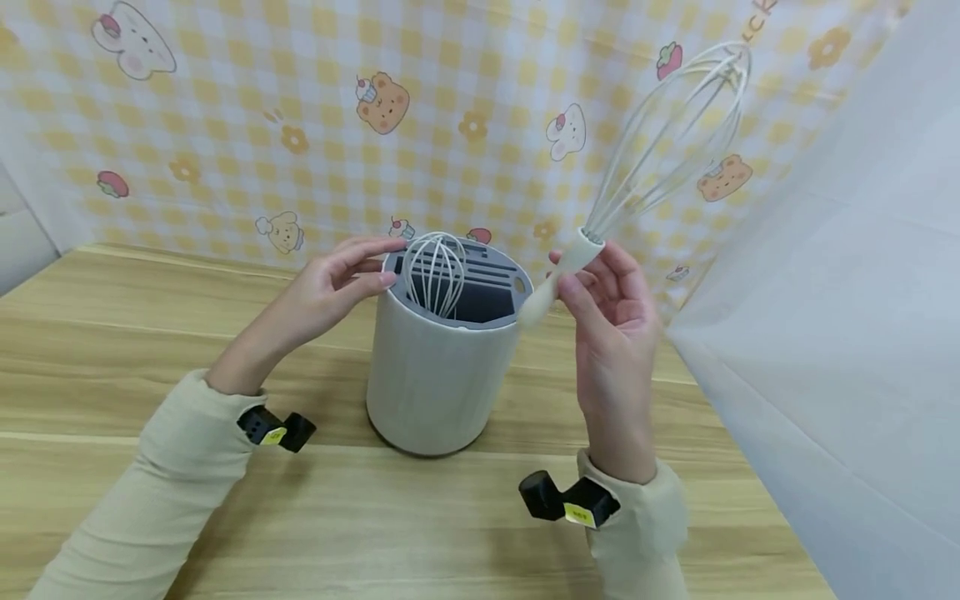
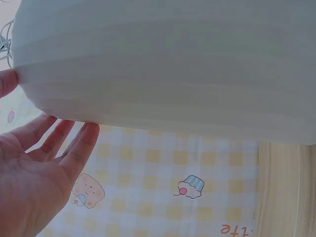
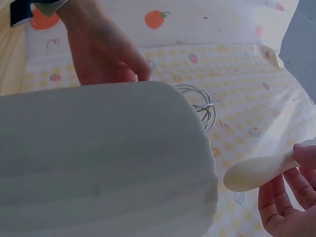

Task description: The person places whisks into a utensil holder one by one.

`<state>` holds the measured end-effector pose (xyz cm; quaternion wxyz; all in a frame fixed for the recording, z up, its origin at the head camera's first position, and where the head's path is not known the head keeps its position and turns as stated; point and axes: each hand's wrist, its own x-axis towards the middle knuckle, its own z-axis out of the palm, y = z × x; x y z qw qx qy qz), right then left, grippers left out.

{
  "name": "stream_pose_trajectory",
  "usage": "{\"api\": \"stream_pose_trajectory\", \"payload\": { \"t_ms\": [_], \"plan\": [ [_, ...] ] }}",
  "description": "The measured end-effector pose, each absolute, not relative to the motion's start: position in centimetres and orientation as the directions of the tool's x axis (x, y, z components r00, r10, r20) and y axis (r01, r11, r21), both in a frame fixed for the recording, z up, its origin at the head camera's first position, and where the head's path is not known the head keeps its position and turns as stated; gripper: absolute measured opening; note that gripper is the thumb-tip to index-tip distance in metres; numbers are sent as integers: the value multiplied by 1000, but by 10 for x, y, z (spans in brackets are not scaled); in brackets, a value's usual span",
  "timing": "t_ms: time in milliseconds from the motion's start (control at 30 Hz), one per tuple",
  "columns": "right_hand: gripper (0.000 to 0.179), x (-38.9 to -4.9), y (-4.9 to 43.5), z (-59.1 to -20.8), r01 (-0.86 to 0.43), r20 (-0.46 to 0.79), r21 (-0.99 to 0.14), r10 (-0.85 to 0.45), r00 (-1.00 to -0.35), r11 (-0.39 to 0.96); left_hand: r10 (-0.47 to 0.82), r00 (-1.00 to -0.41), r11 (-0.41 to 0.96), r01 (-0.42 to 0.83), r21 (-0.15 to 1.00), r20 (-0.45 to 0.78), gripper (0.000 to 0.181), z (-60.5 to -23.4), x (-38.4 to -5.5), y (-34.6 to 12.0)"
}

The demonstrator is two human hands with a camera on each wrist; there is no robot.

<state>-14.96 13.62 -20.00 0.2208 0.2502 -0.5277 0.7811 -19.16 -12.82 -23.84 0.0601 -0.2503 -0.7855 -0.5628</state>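
A white oval utensil holder [image 1: 442, 383] with a grey slotted top [image 1: 491, 271] stands on the table. One whisk [image 1: 435, 275] is in its large front opening, wire loops up and its handle hidden inside. My left hand [image 1: 330, 279] rests its fingertips and thumb at the holder's left rim; in the left wrist view the fingers [image 2: 86, 143] touch its side. My right hand [image 1: 611, 312] pinches a larger whisk [image 1: 577, 254] by its cream handle between thumb and fingers. That whisk tilts with its wires up to the right, and its handle end [image 3: 247, 173] is beside the holder's right rim.
The wooden table [image 1: 285, 508] carries the holder. Behind it hangs a yellow checked cloth [image 1: 465, 125] with cartoon prints. A white sheet [image 1: 840, 275] borders the right side. Each sleeve bears a black wrist camera [image 1: 570, 500].
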Motion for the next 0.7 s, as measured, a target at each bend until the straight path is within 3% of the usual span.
{"api": "stream_pose_trajectory", "payload": {
  "t_ms": [133, 400, 700],
  "plan": [
    [36, -155, 129, -200, -633, 642, -708, 87, -761, -313, 328, -865, 235, 464, 854, 380, 44, -239, -192, -127],
    [29, -160, 124, -206, -655, 655, -748, 35, -755, -109, 308, -872, 262, 463, 847, 381, 44, -241, -194, -128],
    [28, -166, 126, -212, -610, 611, -782, -32, -791, 127, 306, -874, 269, 461, 846, 379, 44, -241, -196, -128]
  ]
}}
